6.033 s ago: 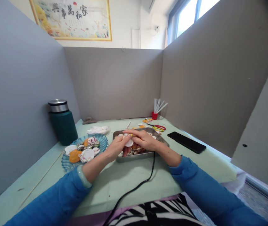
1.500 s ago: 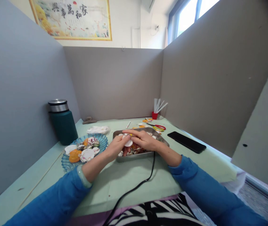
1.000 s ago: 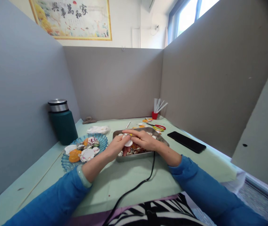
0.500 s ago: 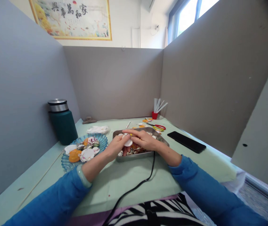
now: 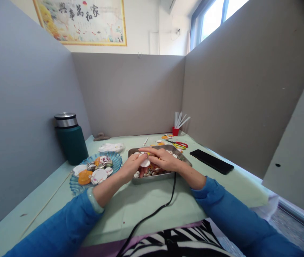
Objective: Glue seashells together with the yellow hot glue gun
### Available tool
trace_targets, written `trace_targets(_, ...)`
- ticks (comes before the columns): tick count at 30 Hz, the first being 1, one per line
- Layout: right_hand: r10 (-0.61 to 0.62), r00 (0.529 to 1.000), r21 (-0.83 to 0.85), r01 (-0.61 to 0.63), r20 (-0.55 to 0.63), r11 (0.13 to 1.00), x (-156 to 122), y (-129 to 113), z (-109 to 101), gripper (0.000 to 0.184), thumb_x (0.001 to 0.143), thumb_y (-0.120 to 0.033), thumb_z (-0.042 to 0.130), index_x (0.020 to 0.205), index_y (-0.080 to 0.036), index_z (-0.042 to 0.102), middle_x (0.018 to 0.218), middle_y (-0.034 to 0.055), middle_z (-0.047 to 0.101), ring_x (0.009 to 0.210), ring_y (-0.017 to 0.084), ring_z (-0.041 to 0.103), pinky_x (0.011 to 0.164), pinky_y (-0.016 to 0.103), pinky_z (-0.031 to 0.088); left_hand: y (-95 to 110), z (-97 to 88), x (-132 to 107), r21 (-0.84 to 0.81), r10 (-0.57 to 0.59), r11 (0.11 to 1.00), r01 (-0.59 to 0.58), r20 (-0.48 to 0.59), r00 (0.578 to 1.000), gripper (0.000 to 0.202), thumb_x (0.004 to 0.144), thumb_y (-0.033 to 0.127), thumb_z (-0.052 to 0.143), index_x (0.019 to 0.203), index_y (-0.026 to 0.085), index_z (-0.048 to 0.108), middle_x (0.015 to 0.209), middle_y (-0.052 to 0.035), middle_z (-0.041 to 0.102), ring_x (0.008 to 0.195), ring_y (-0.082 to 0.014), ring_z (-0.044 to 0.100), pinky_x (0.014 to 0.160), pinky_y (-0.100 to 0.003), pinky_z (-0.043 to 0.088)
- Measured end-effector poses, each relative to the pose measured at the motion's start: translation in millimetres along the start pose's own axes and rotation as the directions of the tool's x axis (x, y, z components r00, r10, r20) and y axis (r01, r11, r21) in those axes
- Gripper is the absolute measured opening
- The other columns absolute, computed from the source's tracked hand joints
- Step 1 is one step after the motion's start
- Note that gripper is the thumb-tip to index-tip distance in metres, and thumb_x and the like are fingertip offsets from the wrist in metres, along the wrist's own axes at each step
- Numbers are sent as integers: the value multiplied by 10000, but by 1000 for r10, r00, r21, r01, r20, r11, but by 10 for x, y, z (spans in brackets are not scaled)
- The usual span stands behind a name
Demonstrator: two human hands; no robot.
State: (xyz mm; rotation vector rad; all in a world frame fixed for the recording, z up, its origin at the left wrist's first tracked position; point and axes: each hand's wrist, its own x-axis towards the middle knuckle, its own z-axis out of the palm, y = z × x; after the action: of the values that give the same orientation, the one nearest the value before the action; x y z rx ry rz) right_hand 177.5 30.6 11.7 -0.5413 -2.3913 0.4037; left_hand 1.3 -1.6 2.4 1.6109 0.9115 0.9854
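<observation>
Little had moved: our left hand (image 5: 130, 167) pinched a white disc (image 5: 145, 163), which slackening could have dropped; our right hand's (image 5: 167, 159) grip was unclear.

Head view, forward and downward

- One left hand (image 5: 131, 167) and one right hand (image 5: 165, 159) showed.
- One white disc (image 5: 145, 163) was between them.
- One tray (image 5: 154, 179) lay beneath.
- One plate (image 5: 74, 186) and one bottle (image 5: 73, 145) stood left of them.
- One phone (image 5: 212, 161) lay to their right.
- One pair of scissors (image 5: 178, 144) and one cup (image 5: 175, 132) were beyond.
</observation>
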Motion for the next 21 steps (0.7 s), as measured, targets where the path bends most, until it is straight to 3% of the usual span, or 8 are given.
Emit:
trace_targets(14, -5, 1000, -9, 5, 3, 1000, 1, 24, 7, 415, 926, -253, 363, 1331, -195, 428, 560, -51, 489, 540, 104, 450, 624, 225, 378, -17, -5, 5, 61, 12, 998, -12, 5, 1000, 501, 815, 567, 432, 580, 131, 506, 474, -5, 531, 330, -69, 441, 375, -202, 311)
trace_targets(21, -14, 1000, 4, 14, -6, 1000, -1, -1, 3, 413, 923, -261, 377, 1323, -179, 441, 636, -29, 537, 575, 105, 455, 647, 235, 382, -37, -9, 15, 24, -7, 1000, 7, -10, 1000, 461, 813, 535, 453, 603, 130, 513, 472, 1, 531, 326, -69, 436, 361, -193, 313)
